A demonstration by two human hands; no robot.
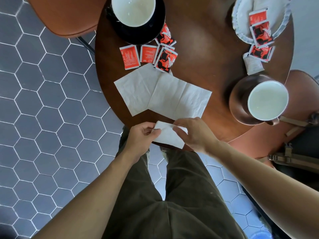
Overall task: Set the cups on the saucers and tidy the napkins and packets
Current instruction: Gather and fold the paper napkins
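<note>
At the table's near edge, my left hand (144,135) and my right hand (193,131) together pinch a folded white napkin (170,137). Just beyond it, two unfolded white napkins (138,90) (181,99) lie flat and overlap. A black cup with a white inside (133,9) stands on a black saucer (155,31) at the far left. A brown cup (267,100) stands on a brown saucer (238,100) at the right. Red and black packets (148,54) lie scattered near the black saucer.
The round wooden table (203,54) carries a grey plate (241,31) at the far right with more packets (260,35) and a folded napkin (252,63). A brown chair (65,16) stands far left; a bag with straps (296,157) sits on the right.
</note>
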